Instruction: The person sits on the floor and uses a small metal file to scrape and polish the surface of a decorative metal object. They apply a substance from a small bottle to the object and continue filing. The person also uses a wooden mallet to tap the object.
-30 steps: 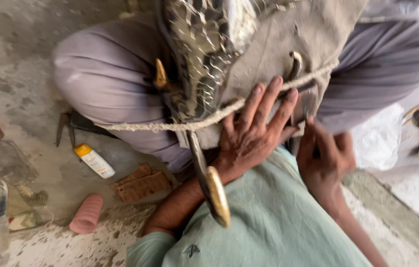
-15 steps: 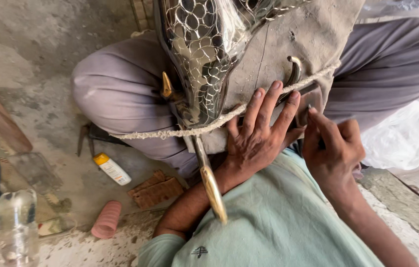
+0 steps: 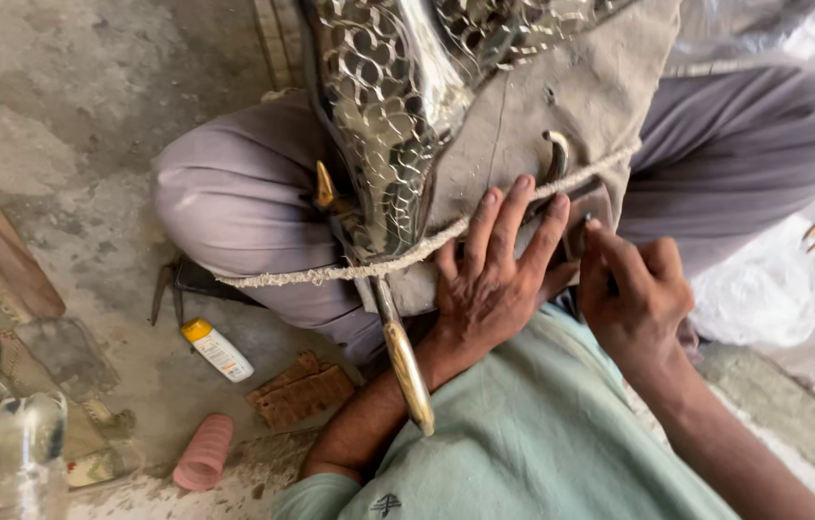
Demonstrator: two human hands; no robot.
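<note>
My left hand (image 3: pixel 494 279) lies spread flat, fingers splayed, on the grey-tan cloth-wrapped metal piece (image 3: pixel 523 106) filling the upper centre of the frame, pressing it against my lap. My right hand (image 3: pixel 633 294), just right of centre, pinches its fingertips together at the cloth's edge beside a curved brass hook (image 3: pixel 556 154) (what they nip is too small to tell). A rough pale rope (image 3: pixel 330 274) crosses the silvery scale-patterned sheet (image 3: pixel 378 116). I judge the piece heavy, stiff and slick on bare metal; cloth and rope give the surest hold.
</note>
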